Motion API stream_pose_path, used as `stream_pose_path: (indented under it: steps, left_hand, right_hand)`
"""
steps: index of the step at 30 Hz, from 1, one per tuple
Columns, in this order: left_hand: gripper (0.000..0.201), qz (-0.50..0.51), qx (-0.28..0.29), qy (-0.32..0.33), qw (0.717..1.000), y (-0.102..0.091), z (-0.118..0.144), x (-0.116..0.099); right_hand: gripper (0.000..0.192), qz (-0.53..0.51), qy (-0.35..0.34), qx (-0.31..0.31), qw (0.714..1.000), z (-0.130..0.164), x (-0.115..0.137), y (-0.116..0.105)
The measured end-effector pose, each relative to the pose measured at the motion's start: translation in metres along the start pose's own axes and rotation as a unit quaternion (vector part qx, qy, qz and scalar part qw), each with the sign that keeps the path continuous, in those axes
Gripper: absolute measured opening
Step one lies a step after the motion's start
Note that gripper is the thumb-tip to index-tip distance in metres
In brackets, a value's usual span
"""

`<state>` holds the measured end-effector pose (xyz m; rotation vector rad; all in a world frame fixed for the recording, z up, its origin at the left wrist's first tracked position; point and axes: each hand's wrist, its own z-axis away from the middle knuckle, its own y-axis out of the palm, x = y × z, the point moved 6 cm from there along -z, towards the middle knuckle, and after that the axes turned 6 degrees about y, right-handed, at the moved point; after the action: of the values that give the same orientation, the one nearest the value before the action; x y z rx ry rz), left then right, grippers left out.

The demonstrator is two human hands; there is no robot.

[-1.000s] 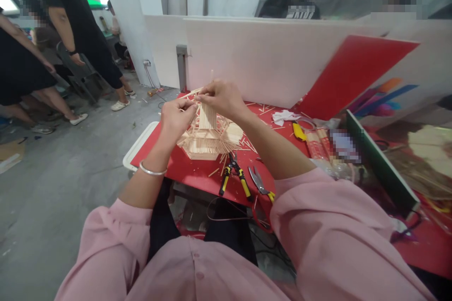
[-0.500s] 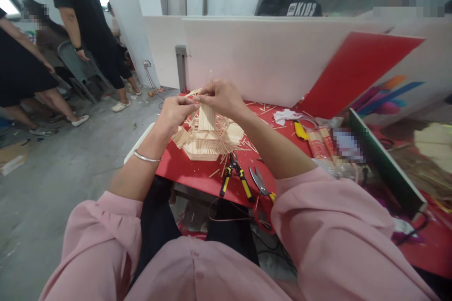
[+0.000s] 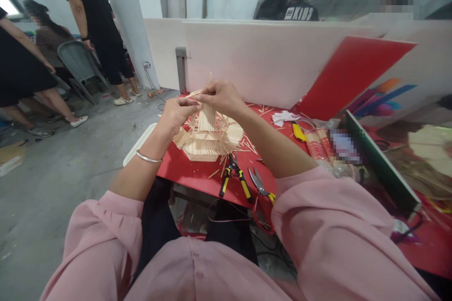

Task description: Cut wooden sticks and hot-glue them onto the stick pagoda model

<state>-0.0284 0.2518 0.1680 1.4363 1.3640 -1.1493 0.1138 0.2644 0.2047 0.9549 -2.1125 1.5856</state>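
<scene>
A model built of thin wooden sticks (image 3: 206, 138) stands on the red table, with a tiered, fanned-out roof and a narrow upright tower of sticks (image 3: 206, 117). At the top of this tower, my left hand (image 3: 179, 115) and my right hand (image 3: 221, 98) meet with fingertips pinched close together. Pale thin wooden sticks (image 3: 193, 94) show at their fingers, and both hands are closed on them. My fingers hide the exact contact and much of the tower's top.
Black-and-yellow pliers (image 3: 235, 176) and metal snips (image 3: 259, 181) lie near the front edge of the red table (image 3: 190, 176). Cut sticks lie scattered around. Right are a yellow tool (image 3: 299, 131), packaged sticks (image 3: 318, 143) and a green-sided board (image 3: 383, 164). White boards (image 3: 254, 61) stand behind; people are at left.
My hands stay pinched at the tower's top with hardly any movement. The view has shifted slightly, and the standing person in black at the left appears further right.
</scene>
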Motion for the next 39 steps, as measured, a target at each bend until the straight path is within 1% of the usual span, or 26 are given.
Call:
stream_pose_path:
  steps: [4, 7, 10, 13, 16, 18, 20, 21, 23, 24, 25, 26, 27, 29, 30, 31, 32, 33, 34, 35, 37, 39]
  left_hand:
    - [0.011, 0.005, -0.004, 0.018, 1.0, 0.0, 0.003, -0.005]
    - [0.013, -0.008, 0.017, 0.035, 0.999, 0.002, 0.005, -0.007]
    - [0.016, -0.025, 0.039, 0.062, 0.997, 0.003, 0.009, -0.01]
    - [0.015, -0.062, 0.032, 0.1, 0.993, -0.001, 0.017, -0.02]
    - [0.013, -0.091, 0.02, 0.138, 0.986, -0.004, 0.034, -0.038]
    - [0.009, -0.087, 0.034, 0.152, 0.984, 0.0, 0.051, -0.047]
    - [0.004, -0.06, 0.065, 0.148, 0.985, 0.009, 0.069, -0.046]
    - [0.002, -0.037, 0.089, 0.135, 0.986, 0.016, 0.078, -0.04]
    - [0.009, 0.021, 0.151, 0.081, 0.985, 0.035, 0.096, -0.016]
    - [0.013, 0.049, 0.186, 0.038, 0.981, 0.047, 0.106, 0.001]
    - [0.019, 0.075, 0.215, -0.009, 0.974, 0.058, 0.115, 0.021]
    - [0.023, 0.096, 0.238, -0.059, 0.965, 0.069, 0.125, 0.042]
    - [0.026, 0.115, 0.239, -0.093, 0.96, 0.077, 0.132, 0.062]
    - [0.029, 0.138, 0.218, -0.146, 0.955, 0.09, 0.142, 0.097]
    - [0.03, 0.148, 0.196, -0.164, 0.955, 0.095, 0.146, 0.111]
    - [0.031, 0.159, 0.176, -0.173, 0.956, 0.099, 0.148, 0.121]
    - [0.031, 0.165, 0.161, -0.18, 0.956, 0.102, 0.15, 0.129]
    - [0.031, 0.169, 0.149, -0.182, 0.957, 0.105, 0.151, 0.133]
    - [0.031, 0.169, 0.142, -0.181, 0.958, 0.107, 0.151, 0.135]
    - [0.031, 0.163, 0.138, -0.178, 0.96, 0.108, 0.152, 0.135]
    - [0.029, 0.139, 0.132, -0.167, 0.967, 0.108, 0.152, 0.131]
    - [0.026, 0.106, 0.127, -0.149, 0.975, 0.106, 0.151, 0.124]
  right_hand:
    - [0.03, -0.011, -0.014, -0.009, 1.0, 0.001, 0.005, -0.003]
    - [0.029, -0.009, -0.022, -0.017, 1.0, 0.003, 0.01, -0.006]
    - [0.029, -0.002, -0.023, -0.017, 1.0, 0.006, 0.014, -0.009]
    - [0.029, -0.01, -0.037, -0.024, 0.999, 0.013, 0.021, -0.012]
    - [0.028, -0.034, -0.062, -0.037, 0.997, 0.033, 0.033, -0.021]
    - [0.025, -0.054, -0.076, -0.044, 0.995, 0.054, 0.041, -0.029]
    - [0.024, -0.074, -0.085, -0.052, 0.992, 0.08, 0.043, -0.038]
    - [0.024, -0.082, -0.087, -0.055, 0.991, 0.096, 0.04, -0.042]
    - [0.023, -0.099, -0.081, -0.063, 0.99, 0.129, 0.023, -0.047]
    - [0.023, -0.108, -0.064, -0.067, 0.99, 0.147, 0.007, -0.046]
    - [0.024, -0.118, -0.033, -0.078, 0.989, 0.167, -0.013, -0.045]
    - [0.027, -0.129, 0.016, -0.095, 0.987, 0.187, -0.037, -0.041]
    - [0.029, -0.129, 0.083, -0.121, 0.981, 0.209, -0.065, -0.037]
    - [0.033, -0.077, 0.207, -0.175, 0.959, 0.253, -0.115, -0.024]
    - [0.035, -0.037, 0.246, -0.168, 0.954, 0.271, -0.132, -0.012]
    - [0.036, 0.002, 0.269, -0.138, 0.953, 0.284, -0.143, 0.002]
    - [0.035, 0.015, 0.278, -0.123, 0.953, 0.293, -0.149, 0.016]
    - [0.036, 0.035, 0.28, -0.108, 0.953, 0.297, -0.149, 0.029]
    - [0.039, 0.082, 0.274, -0.083, 0.954, 0.296, -0.145, 0.044]
    - [0.045, 0.136, 0.269, -0.063, 0.951, 0.292, -0.138, 0.056]
    - [0.063, 0.222, 0.266, -0.03, 0.938, 0.278, -0.123, 0.077]
    - [0.076, 0.265, 0.288, -0.014, 0.92, 0.262, -0.113, 0.09]
